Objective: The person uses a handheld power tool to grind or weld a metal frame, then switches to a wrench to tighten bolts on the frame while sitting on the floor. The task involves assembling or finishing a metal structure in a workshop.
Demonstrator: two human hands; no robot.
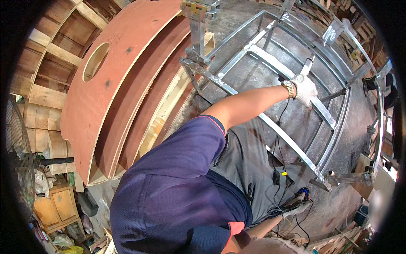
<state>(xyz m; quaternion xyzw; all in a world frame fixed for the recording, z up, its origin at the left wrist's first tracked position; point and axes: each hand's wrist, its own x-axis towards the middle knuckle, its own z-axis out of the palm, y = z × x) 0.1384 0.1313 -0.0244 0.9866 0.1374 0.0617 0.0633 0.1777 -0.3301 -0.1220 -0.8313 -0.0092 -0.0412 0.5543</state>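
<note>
My left hand, in a white work glove with a gold watch at the wrist, is closed over a flat bar of a welded metal frame. Just beyond the knuckles a short metal piece sticks up. Low in the view, my right hand, also gloved, is down among black cables, close to a foot in a blue sandal. Its fingers are too small and partly covered to make out. One cable runs up under the frame towards my left wrist.
Curved reddish plywood panels, one with an oval hole, stand at the left. Behind them are wooden lattice forms. A wire-guarded fan and a small wooden cabinet are at the far left. Wood scraps lie at lower right.
</note>
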